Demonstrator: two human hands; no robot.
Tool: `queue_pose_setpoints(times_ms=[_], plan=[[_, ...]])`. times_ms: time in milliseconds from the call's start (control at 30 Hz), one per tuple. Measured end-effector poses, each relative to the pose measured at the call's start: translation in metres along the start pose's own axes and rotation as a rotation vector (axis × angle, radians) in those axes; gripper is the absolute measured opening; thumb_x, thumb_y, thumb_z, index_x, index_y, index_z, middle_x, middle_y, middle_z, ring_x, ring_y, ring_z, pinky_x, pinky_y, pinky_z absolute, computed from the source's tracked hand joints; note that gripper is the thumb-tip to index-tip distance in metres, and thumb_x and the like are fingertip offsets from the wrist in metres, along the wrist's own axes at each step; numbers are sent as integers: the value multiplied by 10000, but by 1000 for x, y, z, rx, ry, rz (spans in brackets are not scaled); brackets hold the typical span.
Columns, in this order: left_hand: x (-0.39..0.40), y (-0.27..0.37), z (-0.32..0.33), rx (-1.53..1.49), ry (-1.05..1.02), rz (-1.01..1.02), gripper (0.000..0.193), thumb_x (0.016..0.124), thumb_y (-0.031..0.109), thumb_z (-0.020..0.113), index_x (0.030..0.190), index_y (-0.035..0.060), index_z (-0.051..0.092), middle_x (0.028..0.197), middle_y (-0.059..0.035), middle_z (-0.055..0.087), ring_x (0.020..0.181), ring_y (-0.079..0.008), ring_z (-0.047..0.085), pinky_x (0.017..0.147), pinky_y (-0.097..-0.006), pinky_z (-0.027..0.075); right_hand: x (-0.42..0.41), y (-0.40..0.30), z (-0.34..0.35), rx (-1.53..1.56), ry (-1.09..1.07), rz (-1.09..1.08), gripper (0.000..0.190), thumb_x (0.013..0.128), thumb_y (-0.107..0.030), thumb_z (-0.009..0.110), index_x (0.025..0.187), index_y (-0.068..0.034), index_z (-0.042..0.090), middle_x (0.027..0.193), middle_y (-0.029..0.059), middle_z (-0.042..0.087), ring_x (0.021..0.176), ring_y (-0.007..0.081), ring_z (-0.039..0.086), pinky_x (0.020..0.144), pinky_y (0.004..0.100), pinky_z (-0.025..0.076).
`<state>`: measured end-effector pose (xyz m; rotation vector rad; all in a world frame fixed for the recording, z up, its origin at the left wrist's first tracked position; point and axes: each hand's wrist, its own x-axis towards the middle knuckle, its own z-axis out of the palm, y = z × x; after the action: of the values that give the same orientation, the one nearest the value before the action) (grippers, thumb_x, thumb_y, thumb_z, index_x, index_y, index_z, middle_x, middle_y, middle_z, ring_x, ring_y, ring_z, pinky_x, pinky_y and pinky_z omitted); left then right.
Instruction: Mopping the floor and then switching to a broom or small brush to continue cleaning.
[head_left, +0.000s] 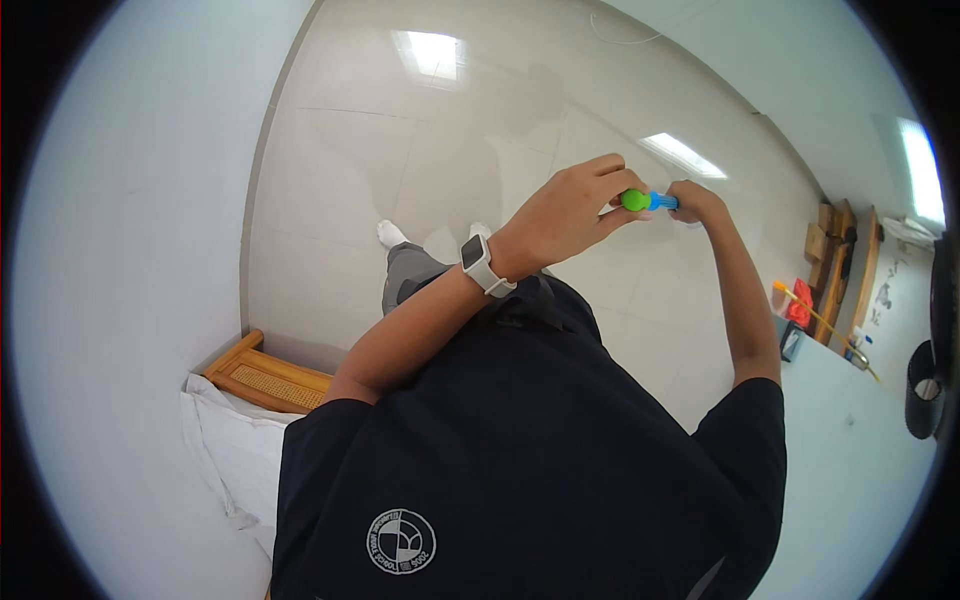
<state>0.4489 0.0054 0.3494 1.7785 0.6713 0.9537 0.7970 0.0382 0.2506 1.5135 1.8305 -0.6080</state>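
Note:
My left hand (574, 210), with a pale-strapped smartwatch (481, 264) on the wrist, has its fingers closed around the bright green rounded end of a small blue-and-green plastic object (654, 200). At the object's other end, my right hand (694, 202) grips its ribbed blue part. Both hands are raised over the floor, the object lying between them. What the object is cannot be told for sure, and the part inside my right fist is hidden. Something translucent shows just below the right hand.
Glossy pale floor tiles (352, 172) spread below, with a wall on the left. A wooden chair or bench with woven cane (274, 384) stands at lower left beside white cloth (247, 450). At right are a white tabletop (832, 435), a red plastic bag (801, 301) and wooden furniture.

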Motion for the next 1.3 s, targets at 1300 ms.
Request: queue_pose_setpoints(times_ms=[1300], plan=[[-183, 37, -185, 111, 663, -86, 307, 947, 321, 647, 970, 18, 608, 866, -92, 574, 775, -185, 575, 747, -335, 476, 57, -438, -11, 769, 642, -660, 266, 823, -159, 707, 969, -23, 531, 952, 172, 524, 932, 368, 563, 781, 457, 478]])
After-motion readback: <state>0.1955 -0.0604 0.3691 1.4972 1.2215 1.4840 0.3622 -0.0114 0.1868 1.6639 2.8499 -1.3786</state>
